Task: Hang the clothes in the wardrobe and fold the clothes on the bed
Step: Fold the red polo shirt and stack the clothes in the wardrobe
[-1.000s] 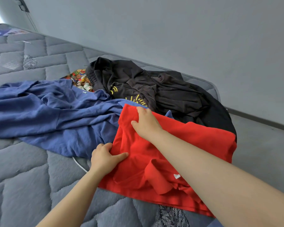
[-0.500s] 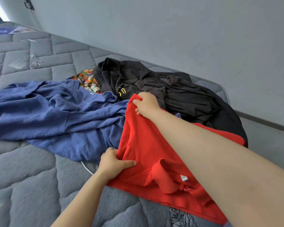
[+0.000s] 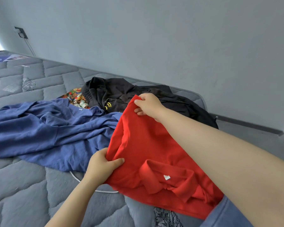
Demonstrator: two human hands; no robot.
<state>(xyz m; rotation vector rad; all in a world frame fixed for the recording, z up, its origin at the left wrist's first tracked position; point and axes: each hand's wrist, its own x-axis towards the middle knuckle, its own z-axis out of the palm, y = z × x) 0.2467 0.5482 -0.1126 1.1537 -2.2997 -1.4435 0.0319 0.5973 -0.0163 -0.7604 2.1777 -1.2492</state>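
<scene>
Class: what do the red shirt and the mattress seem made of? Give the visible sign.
Red shirt: soft matte fabric, probably cotton knit; it folds limply where the left hand and right hand grip it.
Mattress: grey quilted textile, slightly fuzzy; stitched seams, puffed panels.

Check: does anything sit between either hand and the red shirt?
Nothing visible does. The left hand pinches the red shirt at its near edge, the right hand at its far corner. The shirt partly overlaps the blue garment and the black garment.

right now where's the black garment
Head view: the black garment lies bunched on the mattress by the wall, behind the red shirt and right of the blue garment.
</scene>
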